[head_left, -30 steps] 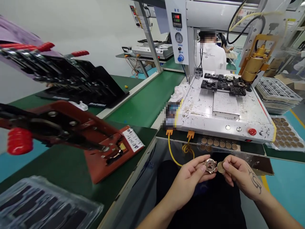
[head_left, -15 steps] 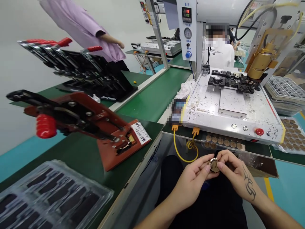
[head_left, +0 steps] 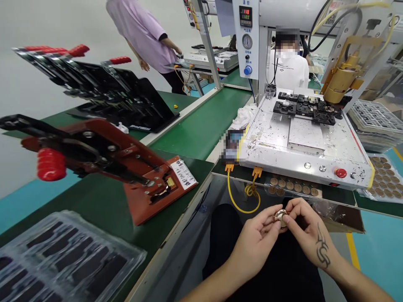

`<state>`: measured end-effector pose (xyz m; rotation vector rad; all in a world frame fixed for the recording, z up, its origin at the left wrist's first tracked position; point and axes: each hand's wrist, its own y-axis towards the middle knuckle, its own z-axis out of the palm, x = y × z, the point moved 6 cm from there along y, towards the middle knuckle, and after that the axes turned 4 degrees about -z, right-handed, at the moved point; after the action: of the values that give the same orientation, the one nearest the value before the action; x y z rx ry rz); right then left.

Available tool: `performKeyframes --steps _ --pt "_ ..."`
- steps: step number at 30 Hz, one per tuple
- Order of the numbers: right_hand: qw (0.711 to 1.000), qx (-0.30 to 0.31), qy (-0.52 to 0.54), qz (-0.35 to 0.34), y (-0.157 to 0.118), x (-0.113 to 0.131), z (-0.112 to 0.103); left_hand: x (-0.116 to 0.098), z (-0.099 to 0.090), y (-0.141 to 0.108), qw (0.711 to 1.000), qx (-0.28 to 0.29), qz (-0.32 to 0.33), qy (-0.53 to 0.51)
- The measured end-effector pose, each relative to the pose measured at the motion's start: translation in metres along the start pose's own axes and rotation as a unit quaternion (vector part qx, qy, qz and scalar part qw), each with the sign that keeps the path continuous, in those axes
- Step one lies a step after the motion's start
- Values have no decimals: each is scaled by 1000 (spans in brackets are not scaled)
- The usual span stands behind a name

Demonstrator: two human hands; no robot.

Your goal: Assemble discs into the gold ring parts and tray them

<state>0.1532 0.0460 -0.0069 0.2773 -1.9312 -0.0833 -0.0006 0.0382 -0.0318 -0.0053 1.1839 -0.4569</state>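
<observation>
I see the small round metal ring [head_left: 280, 216] held over the lap, just below the bench edge, with a tan disc seated in it, I judge. My left hand [head_left: 258, 241] pinches its rim; my right hand [head_left: 304, 224] closes fingertips on top. I would press evenly, keeping it level, clear of the yellow cable [head_left: 234, 201].

Single head-worn view, forward and down, close over the hands [head_left: 280, 228], workbench [head_left: 195, 134] beyond.
</observation>
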Motion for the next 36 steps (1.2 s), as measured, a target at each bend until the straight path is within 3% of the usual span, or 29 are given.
performKeyframes --steps 4,10,13,16,22,31,33,36 --pt "997 -2 -72 -27 0 -9 0 -2 -5 0 992 -30 56 109" --pt "990 87 -54 -96 9 2 6 -22 -10 0 964 7 98 246" --pt "997 65 38 -1 16 0 6 -32 -18 1 980 -29 89 174" --pt "980 49 163 102 17 -9 15 -32 -21 0 993 -48 53 90" --pt "965 43 227 125 15 -8 30 -38 -19 -9 990 -57 39 121" --pt "973 70 201 86 14 11 39 -47 -24 -18 988 -72 48 127" --pt "980 91 172 38 19 12 38 -51 -28 -20 985 -79 57 145" --pt "976 162 85 -116 30 25 37 -57 -36 -25 973 -107 73 189"
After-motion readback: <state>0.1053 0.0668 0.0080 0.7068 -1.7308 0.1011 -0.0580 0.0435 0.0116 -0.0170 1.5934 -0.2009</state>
